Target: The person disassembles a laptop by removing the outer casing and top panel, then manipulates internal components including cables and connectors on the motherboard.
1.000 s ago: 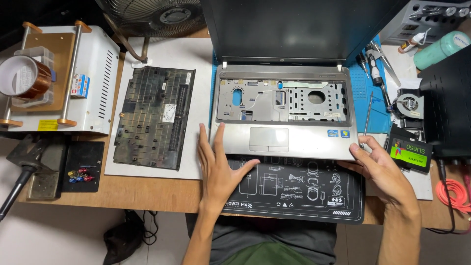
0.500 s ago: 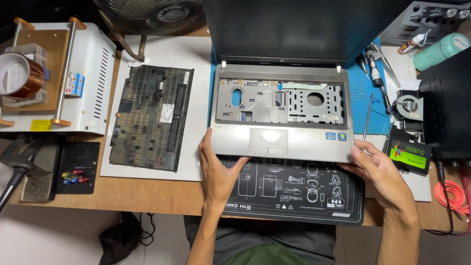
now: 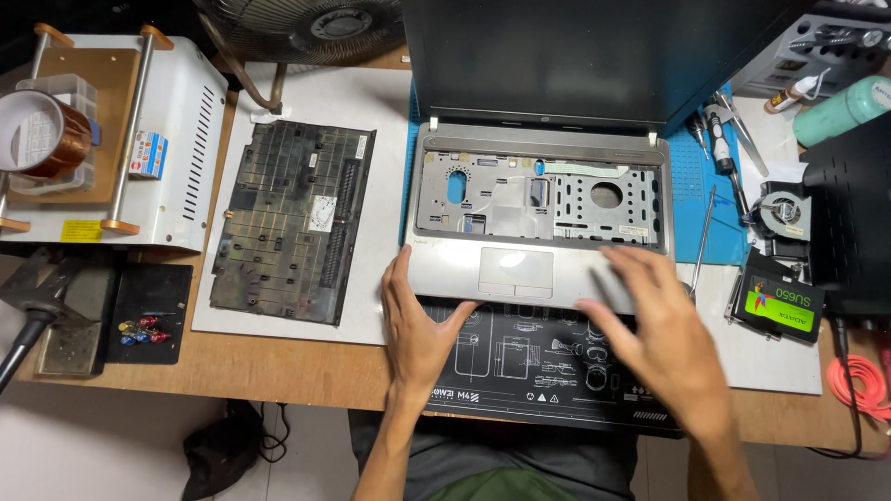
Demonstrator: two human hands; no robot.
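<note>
L hand (image 3: 419, 327) flat on laptop base (image 3: 538, 227) near-left edge, fingers apart. R hand (image 3: 661, 329) blurry over near-right edge, fingers apart, holding nothing.

Dark laptop screen (image 3: 594, 56) up top, green-labelled black drive (image 3: 778, 306) right

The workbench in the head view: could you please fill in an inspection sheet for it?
Surface: wooden bench carrying a white sheet, a blue mat and a black printed mat.
Job's things: open laptop with its keyboard removed, bare metal frame showing; detached keyboard lies face down to its left.
Clutter: screwdrivers, small fan, black drive with a green label, tape roll, white machine.
Grippers: left hand rests at the laptop's front edge, fingers spread; right hand blurred over the palm rest, holding nothing visible.
Cables: orange coil at the right edge.
Surroundings: desk fan behind the bench.
</note>
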